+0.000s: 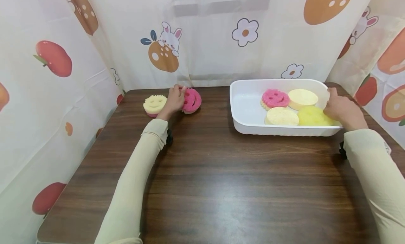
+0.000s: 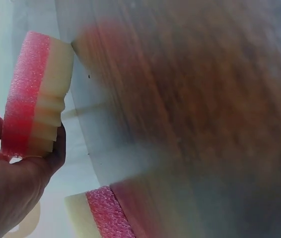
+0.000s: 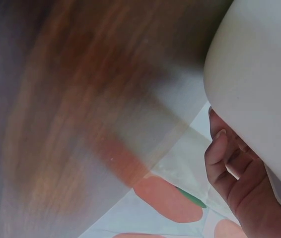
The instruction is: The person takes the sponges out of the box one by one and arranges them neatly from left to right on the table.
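1. Dark wood-grain table (image 1: 202, 173) fills the lower frame, walled in by white curtain printed with fruit, bunnies and flowers (image 1: 209, 43).
2. Pink round smiley-face foam sponge with cream backing (image 1: 192, 100) sits upper centre-left of the head view, tipped up on edge, face toward the camera; the left wrist view shows the pink and cream layers side-on.
3. Left hand (image 1: 175, 100) pinches that sponge, thumb and fingers curled round its left rim. Sponge lies directly right of the palm, flat faces roughly vertical.
4. Yellow smiley-face foam sponge with pink backing (image 1: 154, 104) lies flat just left of the left hand, close beside it.
5. White rectangular plastic tub (image 1: 245, 107) stands upper right, well apart from the held sponge, to its right.
6. Tub holds a pink smiley sponge (image 1: 274, 98), two cream round sponges (image 1: 302, 98) and a yellow round sponge (image 1: 313, 116).
7. Right hand (image 1: 340, 108) holds the tub's right rim, fingers curled over the edge.
8. Left hand is nearer the held sponge; right is at the tub.
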Available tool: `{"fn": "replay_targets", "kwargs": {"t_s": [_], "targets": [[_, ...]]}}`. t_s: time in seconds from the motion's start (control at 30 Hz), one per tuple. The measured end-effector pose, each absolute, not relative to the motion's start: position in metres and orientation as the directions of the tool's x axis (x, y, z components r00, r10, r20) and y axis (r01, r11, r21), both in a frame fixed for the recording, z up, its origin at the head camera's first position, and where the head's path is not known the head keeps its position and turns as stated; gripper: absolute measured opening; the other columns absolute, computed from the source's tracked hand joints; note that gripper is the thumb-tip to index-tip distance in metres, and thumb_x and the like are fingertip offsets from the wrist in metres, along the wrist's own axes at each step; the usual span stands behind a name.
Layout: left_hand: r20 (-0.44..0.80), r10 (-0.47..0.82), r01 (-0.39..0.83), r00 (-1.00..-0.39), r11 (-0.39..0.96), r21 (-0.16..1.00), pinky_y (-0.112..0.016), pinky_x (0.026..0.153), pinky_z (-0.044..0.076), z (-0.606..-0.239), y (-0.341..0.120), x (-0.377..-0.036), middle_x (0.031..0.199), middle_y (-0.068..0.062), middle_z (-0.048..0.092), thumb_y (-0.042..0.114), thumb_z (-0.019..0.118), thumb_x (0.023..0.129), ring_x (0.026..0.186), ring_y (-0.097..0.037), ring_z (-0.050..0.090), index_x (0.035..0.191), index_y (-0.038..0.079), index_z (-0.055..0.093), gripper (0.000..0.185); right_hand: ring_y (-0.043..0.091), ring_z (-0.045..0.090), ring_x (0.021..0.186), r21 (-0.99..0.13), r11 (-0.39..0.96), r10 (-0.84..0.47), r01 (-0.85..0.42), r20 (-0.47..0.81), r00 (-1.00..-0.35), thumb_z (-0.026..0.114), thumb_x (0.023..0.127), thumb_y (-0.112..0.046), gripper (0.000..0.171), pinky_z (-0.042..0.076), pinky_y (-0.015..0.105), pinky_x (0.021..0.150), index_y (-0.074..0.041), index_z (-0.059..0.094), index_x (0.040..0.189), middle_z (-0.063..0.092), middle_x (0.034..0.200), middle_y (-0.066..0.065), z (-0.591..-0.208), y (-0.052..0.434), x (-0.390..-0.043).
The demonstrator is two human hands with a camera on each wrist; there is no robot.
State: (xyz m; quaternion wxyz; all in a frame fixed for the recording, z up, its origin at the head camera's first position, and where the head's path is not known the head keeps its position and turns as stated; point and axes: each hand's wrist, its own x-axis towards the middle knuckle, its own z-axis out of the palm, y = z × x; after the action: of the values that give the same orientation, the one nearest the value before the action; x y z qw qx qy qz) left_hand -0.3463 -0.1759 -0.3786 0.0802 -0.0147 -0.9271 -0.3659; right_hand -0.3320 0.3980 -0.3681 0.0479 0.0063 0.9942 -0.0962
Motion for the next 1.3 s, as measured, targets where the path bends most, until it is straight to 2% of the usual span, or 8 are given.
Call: {"fn": "replay_targets", "kwargs": {"t_s": [0.33, 0.53, 0.9, 1.1, 1.3], "targets": [[0.093, -0.033, 0.033, -0.995, 0.781, 0.623, -0.049, 0.119, 0.030, -0.3772, -0.1787, -0.3450, 0.146, -0.034, 0.032, 0.037, 0.034, 0.107, 0.141, -0.040, 0.033, 0.145, -0.005, 0.032, 0.057, 0.043, 0.052, 0.074, -0.192, 0.981, 0.004, 0.021, -0.086, -0.996, 0.044, 0.093, -0.017, 0.073, 0.043, 0.051, 0.058, 0.005, 0.003, 0.150, 0.051, 0.098, 0.041, -0.3679, 0.3989, -0.3316], [0.036, -0.029, -0.001, -0.999, 0.789, 0.615, -0.050, 0.120, 0.028, -0.3766, -0.1812, -0.3441, 0.148, -0.036, 0.028, 0.036, 0.034, 0.106, 0.141, -0.042, 0.032, 0.147, -0.006, 0.029, 0.059, 0.044, 0.053, 0.076, -0.191, 0.981, 0.004, 0.021, -0.087, -0.996, 0.043, 0.094, -0.018, 0.073, 0.044, 0.053, 0.059, 0.005, 0.002, 0.151, 0.049, 0.104, 0.044, -0.3687, 0.3988, -0.3323], [0.005, -0.015, -0.010, -1.000, 0.832, 0.554, -0.050, 0.120, 0.028, -0.3764, -0.1849, -0.3438, 0.148, -0.036, 0.030, 0.034, 0.033, 0.105, 0.141, -0.044, 0.034, 0.148, -0.007, 0.027, 0.060, 0.044, 0.054, 0.077, -0.192, 0.981, 0.003, 0.019, -0.082, -0.997, 0.042, 0.095, -0.018, 0.073, 0.044, 0.053, 0.060, 0.005, 0.003, 0.151, 0.050, 0.105, 0.044, -0.3674, 0.3973, -0.3317], [-0.001, -0.008, -0.007, -1.000, 0.837, 0.547, -0.049, 0.118, 0.031, -0.3769, -0.1842, -0.3451, 0.146, -0.034, 0.033, 0.031, 0.034, 0.105, 0.139, -0.042, 0.035, 0.145, -0.006, 0.032, 0.055, 0.043, 0.053, 0.074, -0.193, 0.981, -0.014, 0.001, -0.075, -0.997, 0.041, 0.094, -0.017, 0.071, 0.044, 0.054, 0.059, 0.006, 0.003, 0.150, 0.051, 0.100, 0.043, -0.3668, 0.3987, -0.3315], [-0.017, -0.008, -0.016, -1.000, 0.839, 0.544, -0.048, 0.118, 0.031, -0.3771, -0.1850, -0.3453, 0.146, -0.033, 0.034, 0.031, 0.035, 0.104, 0.140, -0.040, 0.035, 0.145, -0.005, 0.034, 0.054, 0.045, 0.054, 0.075, -0.192, 0.981, -0.023, -0.008, -0.074, -0.997, 0.041, 0.094, -0.017, 0.072, 0.044, 0.055, 0.060, 0.006, 0.003, 0.150, 0.051, 0.101, 0.044, -0.3677, 0.3999, -0.3334]]}}
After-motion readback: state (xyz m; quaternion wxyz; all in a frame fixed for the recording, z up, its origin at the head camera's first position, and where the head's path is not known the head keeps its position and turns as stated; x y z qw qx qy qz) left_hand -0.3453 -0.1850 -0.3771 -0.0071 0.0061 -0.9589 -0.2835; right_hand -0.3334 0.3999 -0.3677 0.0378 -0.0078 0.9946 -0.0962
